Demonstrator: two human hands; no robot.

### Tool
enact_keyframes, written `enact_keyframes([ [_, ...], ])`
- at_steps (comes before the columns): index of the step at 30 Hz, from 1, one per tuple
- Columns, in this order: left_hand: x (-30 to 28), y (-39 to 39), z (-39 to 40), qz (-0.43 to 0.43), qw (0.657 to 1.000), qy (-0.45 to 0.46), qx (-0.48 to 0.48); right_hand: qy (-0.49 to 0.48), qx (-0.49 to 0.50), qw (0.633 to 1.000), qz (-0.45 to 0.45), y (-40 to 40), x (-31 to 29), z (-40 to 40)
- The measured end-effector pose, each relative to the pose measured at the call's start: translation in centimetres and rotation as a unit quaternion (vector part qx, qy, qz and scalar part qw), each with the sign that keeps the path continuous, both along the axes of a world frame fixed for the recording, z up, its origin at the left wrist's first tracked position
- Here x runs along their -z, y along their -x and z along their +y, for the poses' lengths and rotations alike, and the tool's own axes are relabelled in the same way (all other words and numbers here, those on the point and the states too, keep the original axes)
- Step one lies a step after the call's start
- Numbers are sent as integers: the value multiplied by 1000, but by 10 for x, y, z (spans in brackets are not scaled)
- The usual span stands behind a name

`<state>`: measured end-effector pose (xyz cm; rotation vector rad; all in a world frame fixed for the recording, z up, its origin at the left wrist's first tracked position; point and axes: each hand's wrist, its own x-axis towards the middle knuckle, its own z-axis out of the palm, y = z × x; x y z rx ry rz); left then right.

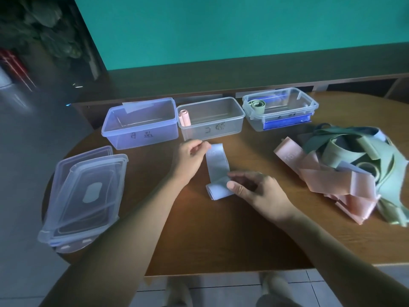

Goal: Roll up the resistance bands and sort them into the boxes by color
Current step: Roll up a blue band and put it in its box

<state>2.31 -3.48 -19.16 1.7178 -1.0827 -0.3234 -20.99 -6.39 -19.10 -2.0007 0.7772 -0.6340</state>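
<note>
A pale blue band (217,165) lies flat in the middle of the wooden table (221,240), its near end folded into a loose roll. My left hand (191,157) pinches the band's far end. My right hand (254,191) grips the rolled near end with thumb and fingers. Three open boxes stand in a row at the back: a bluish box (141,124) with nothing visible inside, a clear middle box (212,120) holding a rolled pink band (184,118), and a clear right box (280,108) holding a rolled green band (256,105).
A heap of unrolled pink, green and blue bands (345,169) lies at the right of the table. Stacked clear lids (86,196) sit at the table's left edge. A low wooden shelf runs behind the boxes. Floor tiles show below the near edge.
</note>
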Motion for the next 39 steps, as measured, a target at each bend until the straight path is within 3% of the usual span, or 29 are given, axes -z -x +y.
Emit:
enact_keyframes([
  [3,1,10,27,-31,998,-26,47,-41,-7,999,-29,10,-2,12],
  [7,-2,30,66,-165,984,26,65,-82,-5,995,-65,27,-4,31],
  [19,12,92,143,-304,946,44,102,-14,-5,1000,-12,57,0,68],
  [25,13,120,173,-210,966,79,132,-25,45,997,-59,73,-1,81],
  [32,13,138,184,-92,991,34,89,44,30,999,10,70,4,78],
  [35,13,142,187,-83,993,-7,86,62,4,998,25,70,3,76],
  [39,17,143,188,-146,982,31,119,116,24,993,14,67,9,72],
])
